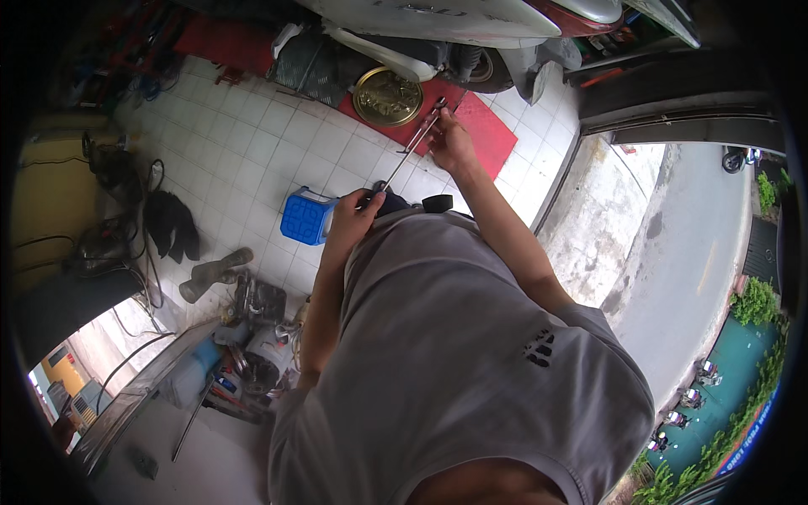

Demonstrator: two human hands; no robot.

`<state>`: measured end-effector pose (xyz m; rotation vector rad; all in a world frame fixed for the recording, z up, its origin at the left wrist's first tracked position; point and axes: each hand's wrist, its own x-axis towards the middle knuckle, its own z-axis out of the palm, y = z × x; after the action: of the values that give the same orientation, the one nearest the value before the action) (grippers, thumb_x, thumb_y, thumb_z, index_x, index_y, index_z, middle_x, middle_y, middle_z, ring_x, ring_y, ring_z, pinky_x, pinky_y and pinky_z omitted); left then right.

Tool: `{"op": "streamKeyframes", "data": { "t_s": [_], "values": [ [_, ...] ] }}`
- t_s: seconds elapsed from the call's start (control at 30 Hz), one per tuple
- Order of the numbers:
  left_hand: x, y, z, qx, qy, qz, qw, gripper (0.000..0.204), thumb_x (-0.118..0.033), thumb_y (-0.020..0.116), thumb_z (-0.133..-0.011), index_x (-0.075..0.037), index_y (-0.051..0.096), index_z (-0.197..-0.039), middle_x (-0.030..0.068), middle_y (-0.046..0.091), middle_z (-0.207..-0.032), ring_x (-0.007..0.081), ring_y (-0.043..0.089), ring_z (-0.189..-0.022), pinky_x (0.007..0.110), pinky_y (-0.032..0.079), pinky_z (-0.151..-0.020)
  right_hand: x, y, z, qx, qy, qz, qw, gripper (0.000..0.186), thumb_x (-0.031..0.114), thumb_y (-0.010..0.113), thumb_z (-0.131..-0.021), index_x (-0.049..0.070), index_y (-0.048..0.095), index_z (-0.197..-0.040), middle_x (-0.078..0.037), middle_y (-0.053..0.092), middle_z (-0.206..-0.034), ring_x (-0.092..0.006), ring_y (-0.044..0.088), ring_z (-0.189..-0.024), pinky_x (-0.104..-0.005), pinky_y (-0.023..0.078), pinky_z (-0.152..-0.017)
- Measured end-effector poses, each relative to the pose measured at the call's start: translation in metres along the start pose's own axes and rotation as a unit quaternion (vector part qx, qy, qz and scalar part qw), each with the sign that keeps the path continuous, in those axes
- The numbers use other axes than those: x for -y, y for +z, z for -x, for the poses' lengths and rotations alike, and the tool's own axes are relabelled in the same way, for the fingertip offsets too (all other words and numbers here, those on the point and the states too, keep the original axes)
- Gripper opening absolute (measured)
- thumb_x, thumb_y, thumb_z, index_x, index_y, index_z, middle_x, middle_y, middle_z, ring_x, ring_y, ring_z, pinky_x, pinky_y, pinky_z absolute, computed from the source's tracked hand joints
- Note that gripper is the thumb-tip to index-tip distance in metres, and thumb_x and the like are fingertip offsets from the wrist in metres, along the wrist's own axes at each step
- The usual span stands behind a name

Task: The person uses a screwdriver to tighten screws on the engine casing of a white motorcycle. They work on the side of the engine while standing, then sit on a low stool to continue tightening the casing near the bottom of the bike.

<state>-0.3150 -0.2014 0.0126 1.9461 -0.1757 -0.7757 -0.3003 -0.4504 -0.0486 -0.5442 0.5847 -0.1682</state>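
Observation:
A long thin metal rod tool (411,150) slants in front of my waist, with a short side piece partway along and a dark tip at its far end. My left hand (357,215) is closed on its near end, close to my belt. My right hand (452,145) is closed by the far end, fingers curled at the rod; part of the grip is hidden. Beyond the hands, a round gold tray (357,94) holding small parts that I cannot make out sits on a red mat (492,139). A motor scooter (471,18) stands just past the tray.
To the left of my left hand is a blue plastic stool (305,217) on white floor tiles. Cables and a dark cloth (171,225) lie farther left. Tools and parts crowd a bench at the lower left. On the right, a door sill borders the street (673,252).

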Motion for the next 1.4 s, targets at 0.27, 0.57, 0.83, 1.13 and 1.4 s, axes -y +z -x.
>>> {"op": "streamKeyframes", "data": {
  "t_s": [0.27, 0.57, 0.83, 1.13, 1.4],
  "values": [
    [0.019, -0.023, -0.038, 0.096, -0.052, 0.154, 0.982, 0.021, -0.019, 0.054, -0.090, 0.000, 0.058, -0.098, 0.0041, 0.060, -0.071, 0.0110, 0.054, -0.060, 0.026, 0.043, -0.057, 0.019, -0.047, -0.075, -0.061, -0.003, -0.037, 0.997, 0.017, 0.020, 0.038, -0.099, 0.007, 0.048, -0.102, -0.009, 0.057, -0.087, -0.0207, 0.058, -0.077, -0.0303, 0.048, -0.063],
    [0.072, 0.002, -0.113, 0.045, -0.034, -0.027, 0.998, 0.024, -0.015, 0.055, -0.085, 0.002, 0.059, -0.102, 0.0198, 0.064, -0.087, 0.0321, 0.063, -0.081, 0.038, 0.047, -0.071, 0.006, -0.048, -0.167, -0.139, 0.086, 0.037, 0.986, 0.017, 0.023, 0.045, -0.096, 0.008, 0.051, -0.101, -0.009, 0.058, -0.084, -0.0235, 0.061, -0.076, -0.0336, 0.052, -0.062],
    [0.107, 0.051, -0.186, 0.000, -0.076, -0.081, 0.994, 0.034, -0.012, 0.054, -0.081, 0.004, 0.056, -0.111, 0.0246, 0.062, -0.100, 0.0370, 0.062, -0.093, 0.041, 0.048, -0.080, 0.031, -0.066, -0.216, -0.139, 0.070, 0.034, 0.987, 0.016, 0.019, 0.042, -0.097, 0.008, 0.052, -0.099, -0.008, 0.060, -0.088, -0.0224, 0.061, -0.079, -0.0352, 0.056, -0.070],
    [0.065, 0.070, -0.166, -0.016, -0.162, -0.170, 0.972, 0.043, -0.012, 0.046, -0.071, 0.007, 0.057, -0.108, 0.0300, 0.061, -0.101, 0.0420, 0.058, -0.099, 0.043, 0.045, -0.086, 0.032, -0.057, -0.222, -0.127, 0.150, 0.164, 0.967, 0.014, 0.014, 0.049, -0.091, 0.006, 0.052, -0.103, -0.013, 0.064, -0.089, -0.0256, 0.067, -0.074, -0.0341, 0.057, -0.058],
    [0.109, 0.081, -0.179, -0.089, -0.175, -0.082, 0.977, 0.044, -0.009, 0.048, -0.067, 0.006, 0.058, -0.108, 0.0271, 0.063, -0.092, 0.0391, 0.061, -0.090, 0.041, 0.046, -0.081, 0.042, -0.059, -0.228, -0.093, 0.165, 0.099, 0.977, 0.017, 0.012, 0.049, -0.091, 0.001, 0.051, -0.104, -0.017, 0.065, -0.086, -0.0297, 0.067, -0.070, -0.0327, 0.057, -0.054]
  ]
}}
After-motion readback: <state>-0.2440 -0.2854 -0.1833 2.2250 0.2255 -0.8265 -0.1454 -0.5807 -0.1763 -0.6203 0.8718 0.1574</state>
